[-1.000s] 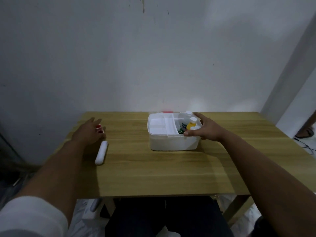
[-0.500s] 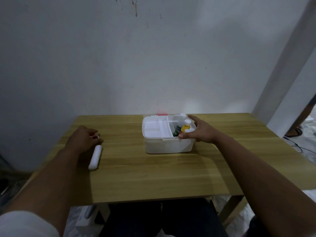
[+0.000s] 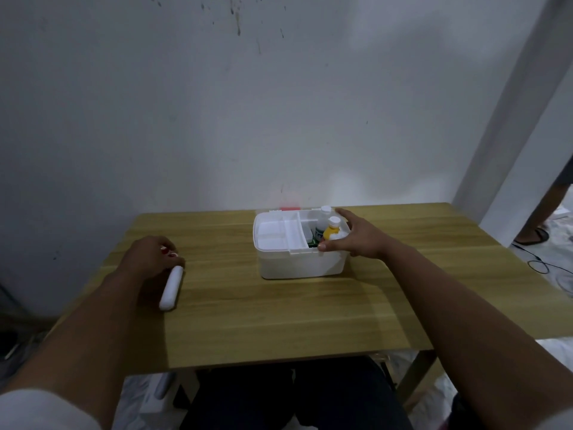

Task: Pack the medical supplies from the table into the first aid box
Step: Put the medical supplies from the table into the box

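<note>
A wooden table (image 3: 279, 321) with a light grain stands against a pale wall. 2 things lie directly on it: a white first aid box (image 3: 297, 265), open at the top, toward the far middle, and a white roll (image 3: 171, 287) lying on its side near the left edge, well apart from the box. A hand rests on the tabletop at the roll's far end.

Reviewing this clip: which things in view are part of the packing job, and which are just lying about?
Job:
first aid box
yellow bottle
white-capped bottle
white roll
left hand
right hand

Lying about:
black cable
bystander's sandalled foot
</note>
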The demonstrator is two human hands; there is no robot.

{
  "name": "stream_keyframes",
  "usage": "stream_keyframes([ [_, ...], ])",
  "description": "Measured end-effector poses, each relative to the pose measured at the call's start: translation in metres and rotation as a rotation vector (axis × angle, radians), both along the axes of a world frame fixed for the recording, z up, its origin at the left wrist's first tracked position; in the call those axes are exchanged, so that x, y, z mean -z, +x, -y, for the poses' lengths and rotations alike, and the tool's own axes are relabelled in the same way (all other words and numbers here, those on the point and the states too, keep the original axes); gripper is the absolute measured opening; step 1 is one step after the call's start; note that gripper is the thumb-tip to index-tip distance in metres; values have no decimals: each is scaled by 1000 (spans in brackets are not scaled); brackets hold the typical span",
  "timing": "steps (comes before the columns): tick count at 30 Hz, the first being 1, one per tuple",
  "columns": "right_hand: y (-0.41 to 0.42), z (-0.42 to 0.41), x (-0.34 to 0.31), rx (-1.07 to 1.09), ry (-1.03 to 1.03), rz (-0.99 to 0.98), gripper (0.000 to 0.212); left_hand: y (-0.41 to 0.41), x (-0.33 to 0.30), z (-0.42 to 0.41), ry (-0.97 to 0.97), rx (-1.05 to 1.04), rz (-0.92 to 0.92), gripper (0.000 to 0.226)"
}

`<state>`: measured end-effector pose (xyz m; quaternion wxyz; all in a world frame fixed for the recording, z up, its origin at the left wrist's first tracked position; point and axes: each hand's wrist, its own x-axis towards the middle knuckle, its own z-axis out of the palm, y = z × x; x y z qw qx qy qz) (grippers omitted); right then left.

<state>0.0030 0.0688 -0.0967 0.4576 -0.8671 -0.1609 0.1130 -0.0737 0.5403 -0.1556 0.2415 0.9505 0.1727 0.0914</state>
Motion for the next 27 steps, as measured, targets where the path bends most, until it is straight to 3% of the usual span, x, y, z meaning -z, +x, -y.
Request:
stream_keyframes([
  [7,-3,2,-4,2,0,-2,102,-2,-31,21,-57,-1,97,43],
  [14,-5,1,-6,17,-23,-2,102,1,-101,128,-154,258,229,41],
  [18,-6,1,-7,28,-30,-16,107,-1,-98,189,-124,405,154,46],
  [22,-8,0,-6,33,-42,-12,120,2,-86,213,-37,369,85,48],
  [27,-7,1,-3,22,-21,-6,105,10,-87,215,105,328,24,57],
])
